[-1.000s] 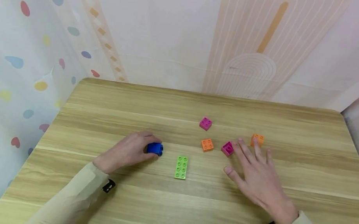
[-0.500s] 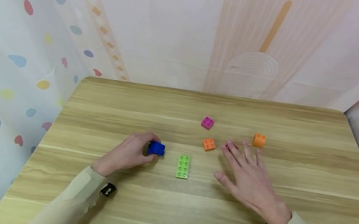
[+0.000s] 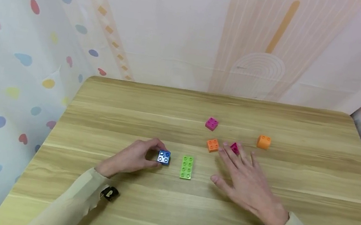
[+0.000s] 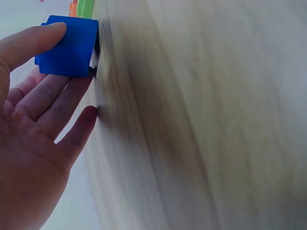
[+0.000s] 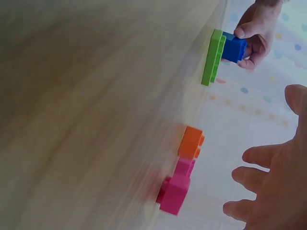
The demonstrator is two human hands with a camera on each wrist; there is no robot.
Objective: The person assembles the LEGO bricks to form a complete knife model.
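Note:
My left hand (image 3: 133, 157) pinches a blue toy building brick (image 3: 164, 157) between thumb and fingers, its studs facing up. In the left wrist view the thumb presses on one side of the blue brick (image 4: 69, 47), near the tabletop. Just right of it lies a green building brick (image 3: 187, 167) with two rows of studs. My right hand (image 3: 251, 184) is spread and holds nothing. Its fingers hover over a magenta brick (image 3: 234, 148), partly hidden, with its hollow underside showing. In the right wrist view those fingers are apart from this magenta brick (image 5: 175, 194).
An orange brick (image 3: 212, 145) lies just left of the right fingertips. Behind it sits another magenta brick (image 3: 212, 124). A second orange brick (image 3: 263, 142) rests farther right. The wooden table (image 3: 152, 108) meets a patterned curtain (image 3: 180, 29) at its back edge.
The left hand has turned the blue brick from its side to studs up and brought it closer to the green brick. The right hand has shifted left, away from the far orange brick.

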